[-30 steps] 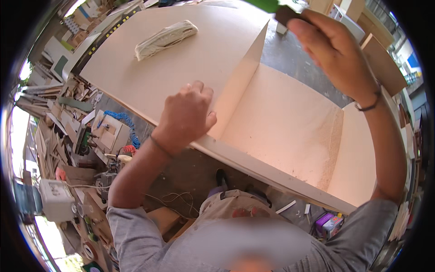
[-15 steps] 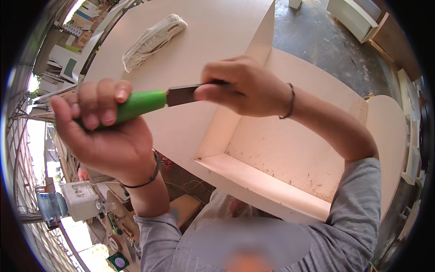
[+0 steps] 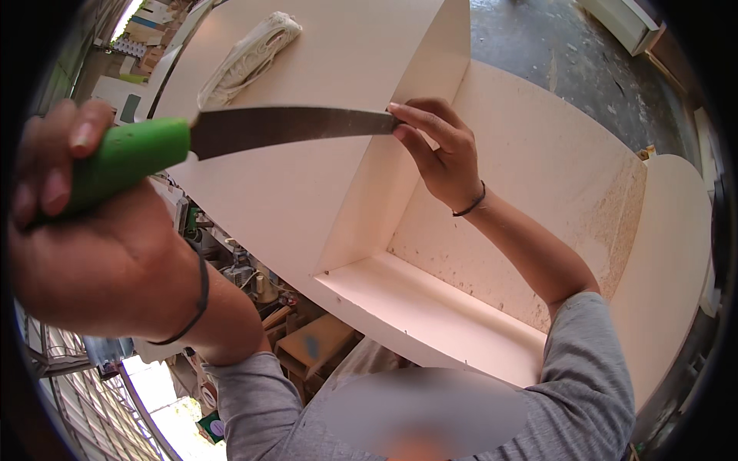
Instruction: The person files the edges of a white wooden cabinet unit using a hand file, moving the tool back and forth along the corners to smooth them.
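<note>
Green-handled knife [image 3: 246, 128], over pale open box [image 3: 530, 154] (flecked inside), scuffed floor [image 3: 584, 69] beyond.

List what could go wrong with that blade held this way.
The bare right hand pinches the tip of the dark blade, so a slip might cut it. If the left hand loosens on the green handle, the blade could swing or fall. A falling blade might also scratch the pale divider below.
</note>
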`<state>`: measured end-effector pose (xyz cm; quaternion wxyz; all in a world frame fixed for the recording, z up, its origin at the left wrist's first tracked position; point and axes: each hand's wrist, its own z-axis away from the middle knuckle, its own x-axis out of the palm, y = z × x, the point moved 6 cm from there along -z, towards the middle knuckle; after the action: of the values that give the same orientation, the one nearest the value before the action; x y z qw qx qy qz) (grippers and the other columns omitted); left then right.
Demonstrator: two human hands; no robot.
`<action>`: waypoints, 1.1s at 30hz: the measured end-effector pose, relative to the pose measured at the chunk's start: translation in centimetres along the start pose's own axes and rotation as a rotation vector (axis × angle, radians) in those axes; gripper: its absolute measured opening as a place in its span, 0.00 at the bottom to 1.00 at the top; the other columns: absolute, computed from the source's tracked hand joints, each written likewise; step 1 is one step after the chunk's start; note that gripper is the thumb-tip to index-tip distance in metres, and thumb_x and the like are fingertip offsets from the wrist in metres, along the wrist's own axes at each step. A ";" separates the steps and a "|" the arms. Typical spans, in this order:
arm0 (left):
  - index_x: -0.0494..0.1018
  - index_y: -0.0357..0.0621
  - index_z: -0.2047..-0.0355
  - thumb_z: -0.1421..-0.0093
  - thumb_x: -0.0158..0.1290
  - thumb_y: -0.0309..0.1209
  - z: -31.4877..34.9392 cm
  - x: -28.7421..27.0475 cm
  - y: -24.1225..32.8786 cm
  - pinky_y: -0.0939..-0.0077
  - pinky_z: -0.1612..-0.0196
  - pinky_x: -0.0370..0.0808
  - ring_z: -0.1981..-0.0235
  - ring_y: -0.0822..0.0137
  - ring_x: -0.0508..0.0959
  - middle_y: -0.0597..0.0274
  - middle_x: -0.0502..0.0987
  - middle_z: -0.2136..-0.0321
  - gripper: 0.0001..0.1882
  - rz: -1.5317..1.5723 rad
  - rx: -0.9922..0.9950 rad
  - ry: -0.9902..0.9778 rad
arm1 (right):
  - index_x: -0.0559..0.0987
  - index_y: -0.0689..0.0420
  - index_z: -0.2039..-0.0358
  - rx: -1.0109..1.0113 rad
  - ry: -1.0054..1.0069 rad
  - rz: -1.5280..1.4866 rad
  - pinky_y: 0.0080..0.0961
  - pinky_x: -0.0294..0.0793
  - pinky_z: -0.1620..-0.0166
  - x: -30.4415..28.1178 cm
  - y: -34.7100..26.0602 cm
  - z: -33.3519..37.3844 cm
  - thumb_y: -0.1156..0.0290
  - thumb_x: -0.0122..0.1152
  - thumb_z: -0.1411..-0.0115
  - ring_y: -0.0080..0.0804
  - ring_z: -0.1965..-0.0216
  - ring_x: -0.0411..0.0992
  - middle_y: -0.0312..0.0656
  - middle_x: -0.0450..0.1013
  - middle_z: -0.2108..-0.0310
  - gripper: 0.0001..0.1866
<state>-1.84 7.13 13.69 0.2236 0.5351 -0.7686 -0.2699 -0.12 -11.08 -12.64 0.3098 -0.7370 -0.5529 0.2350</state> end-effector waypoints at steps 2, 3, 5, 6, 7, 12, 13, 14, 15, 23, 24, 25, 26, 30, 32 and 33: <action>0.62 0.52 0.80 0.39 0.52 0.41 -1.1 -0.9 -0.7 0.81 0.75 0.70 0.83 0.77 0.64 0.72 0.60 0.85 0.16 -0.023 0.028 -0.004 | 0.80 0.53 0.54 0.005 0.072 -0.040 0.26 0.75 0.62 0.2 -0.4 -0.1 0.83 0.61 0.46 0.32 0.62 0.73 0.40 0.74 0.63 0.19; 0.62 0.52 0.80 0.39 0.52 0.41 -1.1 -1.0 -0.7 0.81 0.75 0.70 0.83 0.77 0.64 0.72 0.60 0.85 0.16 -0.030 0.021 0.006 | 0.80 0.52 0.54 -0.010 0.079 -0.023 0.25 0.75 0.62 0.1 -0.3 -0.1 0.83 0.60 0.46 0.31 0.63 0.73 0.40 0.74 0.64 0.19; 0.65 0.49 0.78 0.40 0.51 0.39 -0.6 -1.2 0.0 0.77 0.69 0.67 0.80 0.77 0.62 0.71 0.57 0.84 0.12 -0.032 -0.018 0.037 | 0.80 0.52 0.55 -0.041 0.092 0.010 0.24 0.75 0.62 0.0 0.0 -0.1 0.84 0.60 0.46 0.30 0.65 0.73 0.39 0.73 0.65 0.19; 0.68 0.47 0.76 0.41 0.50 0.35 -0.1 -1.4 0.3 0.73 0.63 0.64 0.77 0.76 0.61 0.71 0.55 0.83 0.09 -0.027 -0.052 0.055 | 0.80 0.52 0.55 -0.052 0.091 0.015 0.24 0.75 0.63 0.0 0.0 -0.1 0.84 0.60 0.46 0.29 0.65 0.73 0.38 0.73 0.66 0.19; 0.68 0.47 0.75 0.41 0.50 0.35 0.0 -1.7 0.2 0.73 0.63 0.64 0.77 0.76 0.61 0.71 0.55 0.83 0.08 -0.006 -0.061 0.047 | 0.80 0.52 0.55 -0.062 0.090 0.020 0.24 0.75 0.63 0.0 0.0 -0.1 0.84 0.60 0.46 0.29 0.65 0.73 0.38 0.73 0.66 0.19; 0.66 0.47 0.75 0.43 0.52 0.34 1.0 -1.5 0.0 0.72 0.63 0.64 0.76 0.75 0.61 0.71 0.55 0.83 0.08 -0.012 -0.031 0.135 | 0.80 0.52 0.55 -0.051 0.081 0.037 0.24 0.75 0.63 0.4 -0.4 0.1 0.84 0.59 0.46 0.29 0.65 0.73 0.39 0.73 0.66 0.19; 0.64 0.48 0.76 0.43 0.52 0.33 1.1 -1.3 0.0 0.72 0.63 0.64 0.76 0.75 0.61 0.71 0.55 0.82 0.09 0.023 -0.049 0.123 | 0.80 0.53 0.54 -0.056 0.078 0.045 0.23 0.75 0.63 0.3 -0.4 0.1 0.84 0.59 0.46 0.29 0.65 0.73 0.39 0.73 0.66 0.19; 0.63 0.48 0.77 0.43 0.52 0.32 1.2 -1.3 0.0 0.71 0.63 0.64 0.76 0.75 0.61 0.71 0.55 0.82 0.10 0.057 -0.068 0.111 | 0.80 0.53 0.54 -0.059 0.074 0.053 0.23 0.74 0.63 0.4 -0.4 0.2 0.84 0.60 0.46 0.29 0.65 0.73 0.39 0.73 0.66 0.19; 0.61 0.48 0.78 0.44 0.52 0.32 1.3 -1.2 -0.1 0.71 0.63 0.64 0.77 0.75 0.61 0.70 0.56 0.82 0.11 0.096 -0.078 0.098 | 0.80 0.54 0.54 -0.053 0.080 0.058 0.23 0.74 0.63 0.4 -0.3 0.3 0.84 0.60 0.46 0.29 0.65 0.73 0.39 0.73 0.66 0.18; 0.58 0.50 0.80 0.38 0.52 0.33 0.7 -0.4 -2.0 0.73 0.72 0.65 0.81 0.77 0.61 0.72 0.59 0.84 0.17 -0.216 0.011 0.454 | 0.80 0.57 0.56 0.013 0.131 0.072 0.23 0.74 0.62 0.6 0.4 1.8 0.82 0.60 0.44 0.32 0.65 0.73 0.42 0.73 0.66 0.15; 0.59 0.50 0.80 0.38 0.53 0.34 0.9 0.0 -2.5 0.75 0.73 0.64 0.82 0.77 0.61 0.72 0.59 0.85 0.17 -0.250 -0.004 0.393 | 0.80 0.58 0.56 0.027 0.110 0.108 0.23 0.74 0.62 0.6 0.9 2.5 0.83 0.60 0.44 0.32 0.65 0.74 0.42 0.73 0.65 0.14; 0.61 0.50 0.79 0.38 0.53 0.34 1.4 0.8 -2.9 0.74 0.72 0.64 0.82 0.77 0.60 0.72 0.59 0.84 0.16 -0.163 -0.028 0.331 | 0.79 0.58 0.56 0.039 0.100 0.025 0.24 0.74 0.62 0.9 1.0 3.0 0.83 0.60 0.44 0.32 0.65 0.74 0.42 0.73 0.64 0.14; 0.65 0.46 0.76 0.36 0.51 0.35 1.4 2.4 -1.9 0.77 0.79 0.64 0.86 0.77 0.61 0.70 0.61 0.85 0.13 -0.280 0.175 0.288 | 0.79 0.58 0.56 0.038 0.106 0.007 0.24 0.74 0.62 1.2 1.0 2.8 0.83 0.59 0.44 0.32 0.65 0.74 0.42 0.73 0.63 0.14; 0.64 0.47 0.77 0.36 0.51 0.35 0.7 1.5 -3.0 0.76 0.77 0.64 0.85 0.77 0.60 0.71 0.60 0.84 0.13 -0.191 0.070 0.310 | 0.78 0.58 0.54 -0.043 0.088 0.031 0.25 0.75 0.61 1.2 -0.4 2.2 0.83 0.63 0.47 0.32 0.64 0.74 0.43 0.72 0.62 0.19; 0.63 0.48 0.77 0.36 0.51 0.34 0.1 0.5 -2.5 0.76 0.76 0.64 0.85 0.77 0.60 0.71 0.59 0.84 0.13 -0.176 0.069 0.321 | 0.78 0.58 0.53 -0.085 0.091 0.069 0.25 0.76 0.61 1.1 -1.5 1.2 0.83 0.65 0.48 0.32 0.63 0.74 0.43 0.73 0.62 0.20; 0.63 0.48 0.77 0.36 0.50 0.34 -0.3 0.3 -2.3 0.76 0.75 0.64 0.85 0.77 0.60 0.71 0.59 0.84 0.13 -0.156 0.068 0.317 | 0.78 0.58 0.53 -0.090 0.103 0.096 0.25 0.76 0.61 0.8 -1.6 0.6 0.82 0.66 0.49 0.32 0.63 0.75 0.43 0.73 0.62 0.21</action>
<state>-0.15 6.11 12.37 0.3020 0.6364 -0.6885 -0.1726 -1.35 -9.86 -11.90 0.2928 -0.7870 -0.5102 0.1861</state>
